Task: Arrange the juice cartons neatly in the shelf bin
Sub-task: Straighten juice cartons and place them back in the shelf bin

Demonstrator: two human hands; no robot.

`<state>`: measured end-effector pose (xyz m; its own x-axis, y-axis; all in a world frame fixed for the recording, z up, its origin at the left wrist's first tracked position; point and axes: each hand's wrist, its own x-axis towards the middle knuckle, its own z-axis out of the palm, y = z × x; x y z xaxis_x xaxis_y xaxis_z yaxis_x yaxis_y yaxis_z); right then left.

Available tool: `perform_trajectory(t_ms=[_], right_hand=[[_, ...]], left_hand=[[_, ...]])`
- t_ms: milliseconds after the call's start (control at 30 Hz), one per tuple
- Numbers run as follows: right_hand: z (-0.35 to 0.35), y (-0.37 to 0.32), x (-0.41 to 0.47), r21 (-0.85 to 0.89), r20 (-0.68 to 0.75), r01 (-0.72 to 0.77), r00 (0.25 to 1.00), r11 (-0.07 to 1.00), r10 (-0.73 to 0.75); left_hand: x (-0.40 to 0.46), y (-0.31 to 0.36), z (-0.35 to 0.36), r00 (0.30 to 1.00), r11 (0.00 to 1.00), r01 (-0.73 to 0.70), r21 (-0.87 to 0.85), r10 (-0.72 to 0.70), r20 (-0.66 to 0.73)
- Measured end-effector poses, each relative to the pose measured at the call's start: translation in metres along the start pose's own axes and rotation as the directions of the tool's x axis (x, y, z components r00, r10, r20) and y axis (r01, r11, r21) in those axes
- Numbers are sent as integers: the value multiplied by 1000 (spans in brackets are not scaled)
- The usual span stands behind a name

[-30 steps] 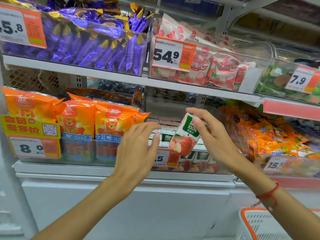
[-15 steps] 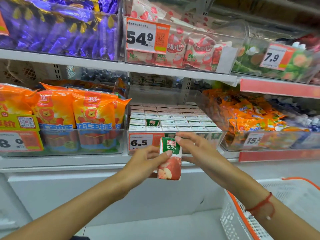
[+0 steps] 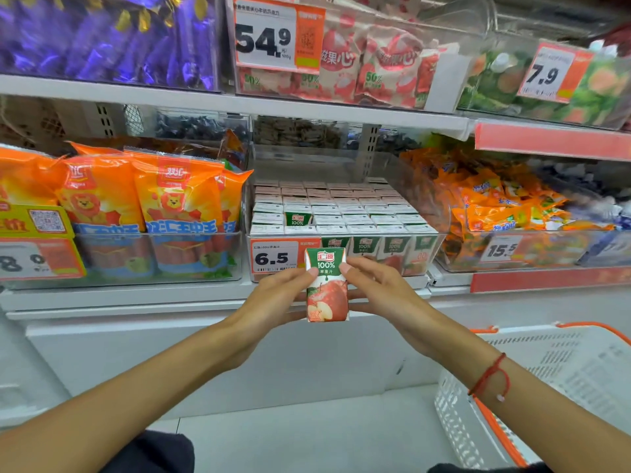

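Note:
A small apple juice carton (image 3: 326, 288), green on top with a red apple below, is held upright in front of the shelf edge. My left hand (image 3: 276, 295) grips its left side and my right hand (image 3: 379, 295) grips its right side. Behind it stands the clear shelf bin (image 3: 426, 254), marked 6.5, filled with rows of the same cartons (image 3: 341, 213). One gap in the second row shows a green carton face (image 3: 297, 218).
Orange sausage packs (image 3: 143, 199) fill the bin to the left, orange snack bags (image 3: 505, 203) the bin to the right. Above hangs a shelf with purple and pink packets. A white basket with orange rim (image 3: 546, 387) stands at the lower right.
The carton has come down from the bin's top to in front of the shelf edge. My left hand, free before, now holds its left side.

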<state>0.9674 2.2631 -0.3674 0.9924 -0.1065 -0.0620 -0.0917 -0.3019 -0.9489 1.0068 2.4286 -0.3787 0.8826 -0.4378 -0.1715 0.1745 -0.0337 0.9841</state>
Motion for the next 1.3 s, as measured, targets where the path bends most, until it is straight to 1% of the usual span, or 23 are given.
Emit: perform_trajectory(t_ms=[133, 233, 333, 433, 533, 633, 800, 933, 1000, 1067, 1133, 1233, 1300], right_hand=[[-3, 2, 2, 40, 44, -20, 999, 999, 18], [-8, 3, 5, 101, 147, -13, 989, 995, -2], [-11, 7, 7, 129, 215, -22, 977, 991, -7], [-12, 11, 9, 112, 237, -3, 971, 994, -24], [-11, 13, 10, 135, 203, -3, 979, 991, -25], [-8, 13, 9, 106, 145, 23, 989, 994, -39], [0, 8, 6, -8, 36, 109, 993, 994, -108], [9, 7, 3, -136, -19, 190, 981, 972, -195], [13, 7, 2, -173, -17, 223, 973, 960, -229], [11, 5, 3, -90, 2, 184, 983, 979, -184], [3, 4, 5, 24, 61, 107, 992, 994, -108], [-6, 5, 5, 72, 173, 3, 985, 997, -16], [-7, 6, 4, 93, 285, -70, 958, 993, 41]], left_hand=[[-1, -2, 0, 998, 998, -56, 28, 56, -3], [0, -3, 0, 995, 996, -85, 37, 87, -39], [2, -4, -1, 993, 995, -97, -10, 97, -62], [3, -4, -3, 990, 992, -120, -43, 116, -86], [3, -4, -4, 990, 992, -115, -56, 110, -88], [2, -3, -5, 989, 993, -106, -61, 99, -110], [3, -6, -9, 971, 994, -106, 9, 105, -216], [2, -4, -7, 984, 999, -32, 41, 39, -175], [3, -4, -8, 985, 999, -6, 49, 15, -172], [2, -3, -13, 989, 999, 0, 38, 5, -150], [2, 0, -18, 996, 999, -14, 30, 17, -86], [-1, 4, -23, 998, 996, -68, 54, 68, 9], [-2, 6, -24, 993, 991, -106, 85, 102, 53]])
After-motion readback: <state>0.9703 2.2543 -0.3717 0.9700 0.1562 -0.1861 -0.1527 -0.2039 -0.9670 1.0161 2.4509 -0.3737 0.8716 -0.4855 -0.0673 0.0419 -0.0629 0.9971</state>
